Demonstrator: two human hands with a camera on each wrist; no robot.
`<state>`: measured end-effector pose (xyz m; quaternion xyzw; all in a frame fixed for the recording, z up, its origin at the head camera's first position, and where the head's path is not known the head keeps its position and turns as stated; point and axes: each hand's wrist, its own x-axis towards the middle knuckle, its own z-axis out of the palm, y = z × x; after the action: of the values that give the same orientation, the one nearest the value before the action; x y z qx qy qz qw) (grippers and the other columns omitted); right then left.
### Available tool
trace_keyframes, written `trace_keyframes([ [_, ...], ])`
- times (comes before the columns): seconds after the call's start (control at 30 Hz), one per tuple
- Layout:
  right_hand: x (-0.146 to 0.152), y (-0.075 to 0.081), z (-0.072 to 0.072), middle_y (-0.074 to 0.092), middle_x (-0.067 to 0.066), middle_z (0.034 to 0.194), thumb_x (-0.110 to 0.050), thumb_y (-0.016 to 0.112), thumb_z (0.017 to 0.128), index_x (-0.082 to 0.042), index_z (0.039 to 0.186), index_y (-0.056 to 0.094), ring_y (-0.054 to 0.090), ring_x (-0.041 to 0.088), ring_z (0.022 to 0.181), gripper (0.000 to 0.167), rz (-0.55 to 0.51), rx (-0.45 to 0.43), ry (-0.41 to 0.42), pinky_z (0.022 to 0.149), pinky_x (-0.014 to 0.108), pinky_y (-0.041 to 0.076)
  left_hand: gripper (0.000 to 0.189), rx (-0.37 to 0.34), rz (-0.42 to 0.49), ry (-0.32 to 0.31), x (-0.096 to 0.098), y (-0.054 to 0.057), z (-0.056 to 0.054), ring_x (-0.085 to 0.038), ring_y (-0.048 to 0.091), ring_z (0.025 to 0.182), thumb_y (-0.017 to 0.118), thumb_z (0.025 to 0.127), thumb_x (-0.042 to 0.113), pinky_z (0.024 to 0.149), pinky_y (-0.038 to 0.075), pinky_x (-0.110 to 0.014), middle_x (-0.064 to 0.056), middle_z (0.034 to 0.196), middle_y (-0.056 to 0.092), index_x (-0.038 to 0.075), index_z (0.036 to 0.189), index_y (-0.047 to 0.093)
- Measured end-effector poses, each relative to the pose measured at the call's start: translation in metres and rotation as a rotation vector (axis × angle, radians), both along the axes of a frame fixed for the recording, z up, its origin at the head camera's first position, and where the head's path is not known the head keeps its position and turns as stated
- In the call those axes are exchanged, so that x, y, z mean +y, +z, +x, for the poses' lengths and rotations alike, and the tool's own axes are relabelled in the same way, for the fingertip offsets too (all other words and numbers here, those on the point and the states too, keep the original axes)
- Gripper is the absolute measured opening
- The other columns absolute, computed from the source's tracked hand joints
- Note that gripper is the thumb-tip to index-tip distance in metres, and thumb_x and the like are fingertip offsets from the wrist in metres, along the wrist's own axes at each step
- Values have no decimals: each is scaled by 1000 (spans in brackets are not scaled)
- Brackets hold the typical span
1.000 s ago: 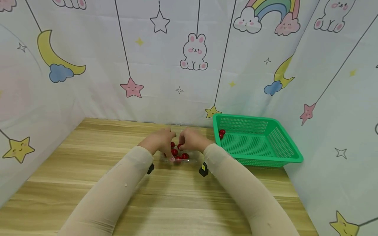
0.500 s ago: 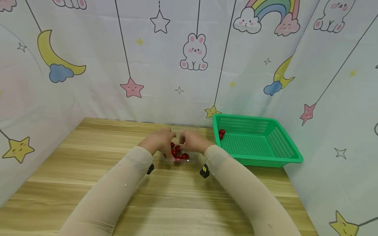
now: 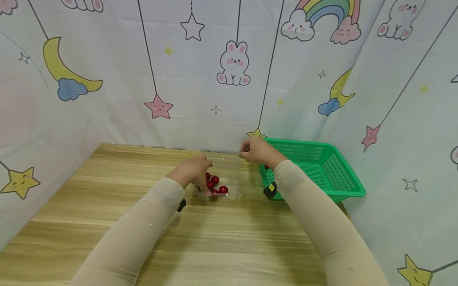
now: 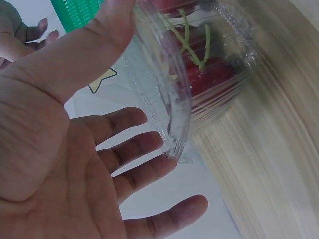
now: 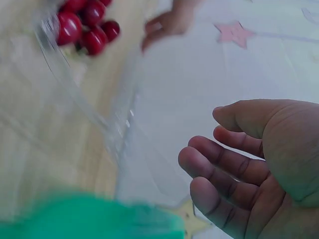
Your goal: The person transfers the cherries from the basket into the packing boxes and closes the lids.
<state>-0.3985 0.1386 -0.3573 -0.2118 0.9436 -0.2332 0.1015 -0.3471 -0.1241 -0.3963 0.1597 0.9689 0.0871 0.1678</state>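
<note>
A clear plastic box (image 3: 234,169) with several dark red cherries (image 3: 215,179) stands at the back middle of the table. Green stems show on the cherries (image 4: 209,74) in the left wrist view. My left hand (image 3: 193,171) spans the box's left side, thumb near the front rim; its fingers (image 4: 144,174) are fairly straight, with at least one fingertip touching the plastic edge. My right hand (image 3: 259,151) hovers between the box and the green basket (image 3: 352,174), by the basket's left corner. Its fingers curl loosely, and no cherry shows in it in the right wrist view.
The basket stands at the right of the wooden table (image 3: 229,242), partly behind my right arm; a bit of red shows inside its left end (image 3: 266,167). Printed cloth walls (image 3: 200,79) close off the back and both sides.
My right hand has left the cherries in the box and moved right and back toward the basket. It now hides most of the cherries there. My left hand stays at the box.
</note>
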Motion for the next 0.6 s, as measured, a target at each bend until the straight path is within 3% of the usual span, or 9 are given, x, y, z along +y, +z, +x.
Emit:
trace_keyframes([
  [0.3,54,11,-27,79,16,123,-24,67,115,-6,110,79,82,36,105,22,-60,-40,-135,95,50,66,115,-2,-2,-11,6,0,-4,-46,47,160,107,79,44,126,50,-64,-21,170,46,8,172,48],
  [0.43,71,5,-37,80,21,128,-21,67,113,-2,110,81,82,36,106,24,-52,-46,-174,96,50,66,115,-2,3,-22,7,0,-4,-47,45,162,106,81,44,126,50,-65,-22,173,44,7,173,47],
  [0.6,84,-10,-50,80,23,134,-21,64,114,2,123,82,80,41,116,31,1,-87,-166,95,48,65,114,-3,-10,-6,5,-2,-4,-45,48,159,107,80,43,125,52,-65,-21,170,46,8,172,49],
])
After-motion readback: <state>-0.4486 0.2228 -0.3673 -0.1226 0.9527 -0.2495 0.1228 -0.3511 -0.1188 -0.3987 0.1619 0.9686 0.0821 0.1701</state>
